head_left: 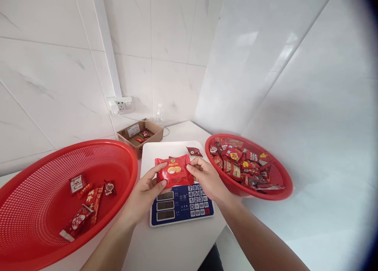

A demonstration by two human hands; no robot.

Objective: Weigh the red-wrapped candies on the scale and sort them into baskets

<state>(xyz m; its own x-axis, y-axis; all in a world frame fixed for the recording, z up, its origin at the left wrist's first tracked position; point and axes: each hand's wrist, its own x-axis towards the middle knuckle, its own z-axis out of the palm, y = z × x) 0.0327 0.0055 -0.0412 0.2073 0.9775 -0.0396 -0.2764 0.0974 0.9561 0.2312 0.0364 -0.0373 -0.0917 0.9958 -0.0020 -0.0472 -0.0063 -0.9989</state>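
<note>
Both of my hands hold a red snack packet (174, 170) with round biscuits printed on its front. My left hand (152, 184) pinches its left side, and my right hand (205, 176) grips the right end between thumb and fingers. The packet is held over a white digital scale (149, 153) with a blue keypad panel (183, 204). Behind it, a small dark red packet (194, 151) lies at the right of the weighing plate. Part of the plate is hidden by the packet and my hands.
At left stands a large red basket (118, 156) holding several packets. Another red basket (288, 180), heaped with packets, is at right. Behind the scale are an open cardboard box (155, 134) and a clear bottle (159, 115). A plugged wall socket (121, 105) is above.
</note>
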